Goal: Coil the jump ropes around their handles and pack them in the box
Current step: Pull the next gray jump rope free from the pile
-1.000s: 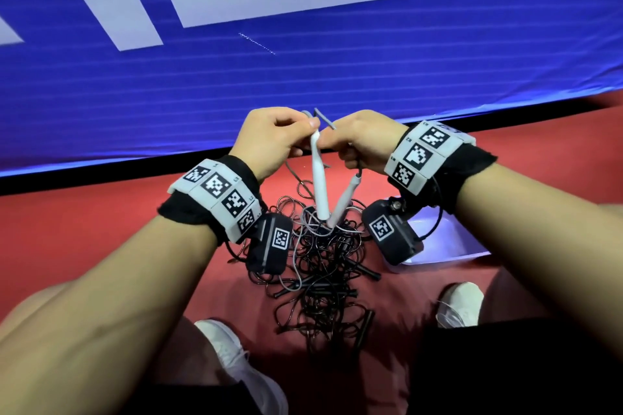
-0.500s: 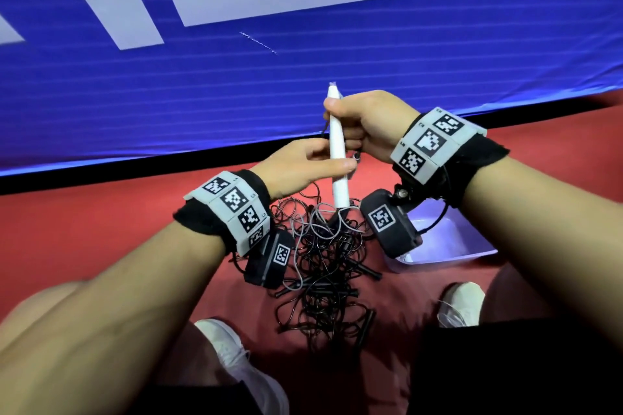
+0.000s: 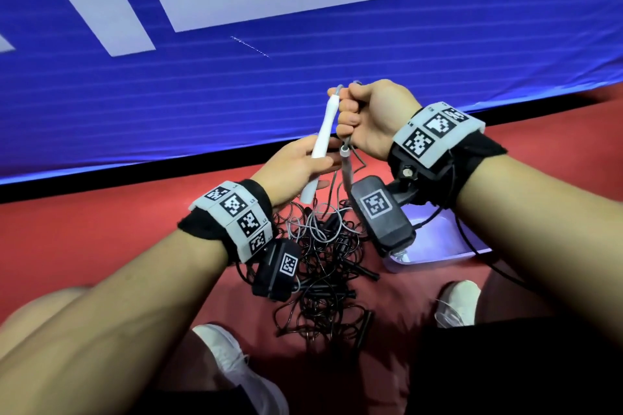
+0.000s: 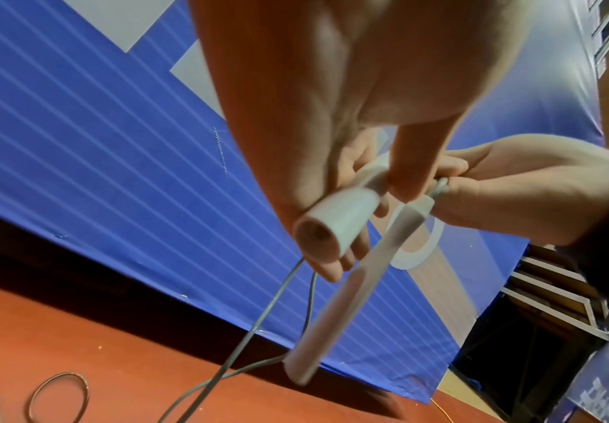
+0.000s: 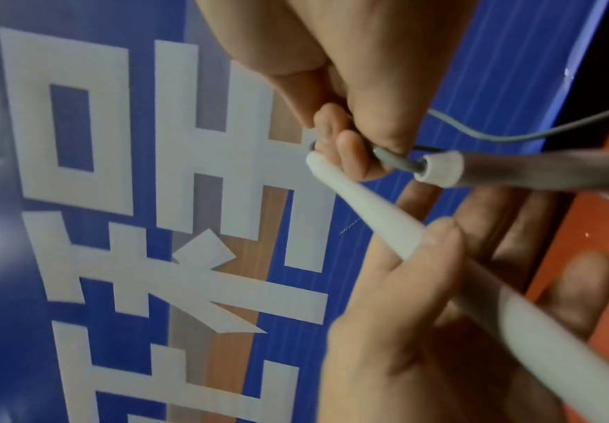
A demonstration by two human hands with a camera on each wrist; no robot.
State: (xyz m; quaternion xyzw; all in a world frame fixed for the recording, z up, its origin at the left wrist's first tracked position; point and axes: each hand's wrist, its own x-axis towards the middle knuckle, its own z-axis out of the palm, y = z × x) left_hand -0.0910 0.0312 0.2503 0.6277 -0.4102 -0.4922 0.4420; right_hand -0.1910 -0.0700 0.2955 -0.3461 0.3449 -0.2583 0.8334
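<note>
Handles parted since earlier | left hand (image 3: 296,165) grips white handle (image 3: 320,141) | right hand (image 3: 371,121) pinches cord (image 5: 390,157)

Two white handles (image 3: 320,141), one box (image 3: 438,246), two hands (image 3: 296,165), two shoes (image 3: 458,303)

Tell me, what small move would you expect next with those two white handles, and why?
Probably bringing the two handles together, side by side, in one grip. The left hand holds one white handle tilted, while the other handle dangles from the cord pinched by the right hand. The grey rope hangs loose to the pile, so no coiling has begun.
</note>
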